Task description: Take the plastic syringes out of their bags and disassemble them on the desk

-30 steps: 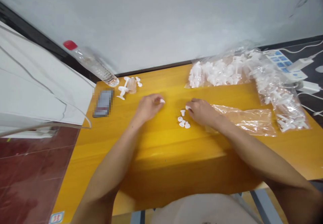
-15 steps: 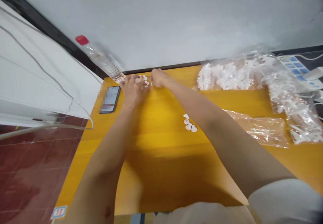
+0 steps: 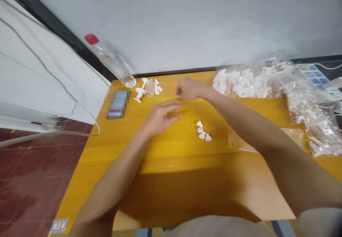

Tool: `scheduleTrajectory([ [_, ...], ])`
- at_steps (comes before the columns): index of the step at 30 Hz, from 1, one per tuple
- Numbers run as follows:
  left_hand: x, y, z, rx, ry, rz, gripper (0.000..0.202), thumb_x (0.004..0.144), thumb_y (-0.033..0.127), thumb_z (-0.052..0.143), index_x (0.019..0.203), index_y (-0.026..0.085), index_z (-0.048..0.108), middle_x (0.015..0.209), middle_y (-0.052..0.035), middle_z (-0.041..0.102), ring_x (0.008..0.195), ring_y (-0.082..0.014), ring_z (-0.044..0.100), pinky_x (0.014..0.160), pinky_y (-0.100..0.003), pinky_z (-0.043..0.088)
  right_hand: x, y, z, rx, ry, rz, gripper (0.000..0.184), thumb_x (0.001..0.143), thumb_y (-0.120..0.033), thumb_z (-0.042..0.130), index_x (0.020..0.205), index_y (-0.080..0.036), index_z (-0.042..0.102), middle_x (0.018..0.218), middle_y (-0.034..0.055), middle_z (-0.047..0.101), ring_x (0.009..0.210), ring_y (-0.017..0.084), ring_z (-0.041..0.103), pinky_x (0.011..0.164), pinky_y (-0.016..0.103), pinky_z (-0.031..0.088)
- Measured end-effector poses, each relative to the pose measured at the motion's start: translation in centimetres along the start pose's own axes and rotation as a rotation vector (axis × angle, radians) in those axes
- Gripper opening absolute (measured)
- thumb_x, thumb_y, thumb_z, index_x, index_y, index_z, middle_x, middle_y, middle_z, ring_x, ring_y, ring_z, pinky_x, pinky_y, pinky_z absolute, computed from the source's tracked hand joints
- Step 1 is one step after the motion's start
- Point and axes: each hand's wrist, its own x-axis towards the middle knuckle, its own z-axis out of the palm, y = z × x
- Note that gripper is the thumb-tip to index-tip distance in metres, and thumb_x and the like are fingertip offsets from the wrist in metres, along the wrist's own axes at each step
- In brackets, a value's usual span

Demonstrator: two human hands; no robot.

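Note:
My left hand (image 3: 163,116) is over the middle of the table, its fingers apart and nothing visible between them. Beyond it and to the right, my right hand (image 3: 187,88) has its fingers curled closed; whatever they may hold is hidden. Toward the back left lie white plunger-like plastic parts (image 3: 140,91), a clear plastic cylinder (image 3: 150,88) and several small white pieces (image 3: 158,88). Several small white bell-shaped pieces (image 3: 202,134) form a short row below my right hand.
A water bottle (image 3: 114,64) with a red cap and a phone (image 3: 118,104) are at the left. Clear bags of white plastic parts (image 3: 248,82) line the back right. A flat clear bag (image 3: 240,141) lies partly under my right forearm. The table (image 3: 171,162) meets a wall.
Both hands have left the parts at the back left and moved right, the left one also toward me. The plunger-like parts and cylinder are now uncovered.

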Motion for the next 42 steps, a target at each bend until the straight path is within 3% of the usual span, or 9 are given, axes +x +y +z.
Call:
scheduleTrajectory([
  [5,0.2,4.9,3.8,-0.008,-0.298,0.296,0.033,0.102,0.021,0.052,0.128,0.029,0.072,0.138,-0.0037,0.068,0.125,-0.0213,0.066,0.109,-0.037,0.051,-11.9,0.6,0.5,-0.133,-0.243,0.029,0.018,0.085,-0.029,0.066,0.078,-0.017,0.076,0.072,0.0068,0.072,0.068,0.019,0.064,0.062,0.028,0.039],
  [10,0.8,4.7,5.6,0.081,-0.341,0.221,0.033,0.100,0.018,0.053,0.124,0.027,0.073,0.128,-0.0064,0.072,0.112,-0.0225,0.071,0.099,-0.036,0.056,-16.4,-1.2,3.3,-0.127,-0.263,0.140,0.021,0.087,-0.040,0.070,0.089,-0.020,0.077,0.086,0.0112,0.076,0.078,0.023,0.070,0.064,0.030,0.040],
  [18,0.0,-0.6,2.6,0.104,-0.095,-0.139,0.022,0.093,0.029,0.058,0.107,0.021,0.074,0.101,-0.0075,0.075,0.092,-0.0224,0.072,0.086,-0.034,0.054,-16.4,-1.6,6.9,-0.120,-0.229,0.088,0.023,0.091,-0.014,0.055,0.092,-0.022,0.077,0.100,0.0145,0.077,0.091,0.026,0.073,0.072,0.032,0.043],
  [24,1.6,-6.1,0.8,0.336,0.135,-0.333,0.025,0.096,0.033,0.056,0.109,0.021,0.074,0.113,-0.0094,0.077,0.111,-0.0263,0.067,0.105,-0.042,0.042,-14.3,-0.4,3.5,-0.043,-0.041,0.122,0.023,0.091,-0.014,0.057,0.092,-0.018,0.079,0.098,0.0111,0.079,0.090,0.024,0.073,0.076,0.030,0.047],
  [28,3.0,-7.6,0.0,0.421,0.185,-0.397,0.023,0.097,0.034,0.060,0.104,0.018,0.074,0.124,-0.0102,0.072,0.125,-0.0318,0.055,0.109,-0.050,0.029,-11.1,0.9,1.7,0.231,0.142,0.165,0.011,0.088,-0.020,0.067,0.092,-0.017,0.077,0.096,0.0062,0.079,0.086,0.018,0.073,0.076,0.025,0.051],
  [32,3.8,-6.2,-0.4,0.358,0.297,-0.463,0.030,0.094,0.035,0.066,0.114,0.014,0.073,0.131,-0.0113,0.067,0.122,-0.0306,0.054,0.109,-0.048,0.032,-8.0,2.1,2.6,0.610,0.237,0.238,0.007,0.085,-0.021,0.072,0.087,-0.015,0.068,0.077,0.0036,0.076,0.070,0.014,0.071,0.068,0.023,0.053],
  [36,3.7,-1.5,0.4,-0.300,0.218,-0.522,0.050,0.090,0.059,0.066,0.118,0.019,0.075,0.108,-0.0088,0.076,0.092,-0.0228,0.069,0.091,-0.040,0.053,-5.9,2.6,4.2,0.941,0.293,0.188,0.015,0.082,-0.025,0.077,0.084,-0.014,0.067,0.078,0.0056,0.076,0.069,0.014,0.071,0.069,0.024,0.057],
  [39,3.4,1.6,1.1,-0.749,0.050,-0.517,0.060,0.076,0.065,0.079,0.113,0.017,0.078,0.099,-0.0097,0.079,0.088,-0.0222,0.073,0.085,-0.038,0.058,-5.8,2.2,4.7,0.958,0.340,0.119,0.020,0.081,-0.031,0.079,0.087,-0.013,0.074,0.077,0.0045,0.076,0.070,0.012,0.069,0.071,0.023,0.056],
  [42,2.9,1.8,0.9,-0.782,0.124,-0.582,0.055,0.068,0.056,0.087,0.104,0.015,0.079,0.097,-0.0107,0.079,0.084,-0.0205,0.073,0.084,-0.037,0.058,-7.5,1.7,4.1,0.818,0.263,0.114,0.032,0.085,-0.041,0.075,0.103,-0.015,0.080,0.084,0.0040,0.078,0.073,0.013,0.070,0.072,0.024,0.055],
])
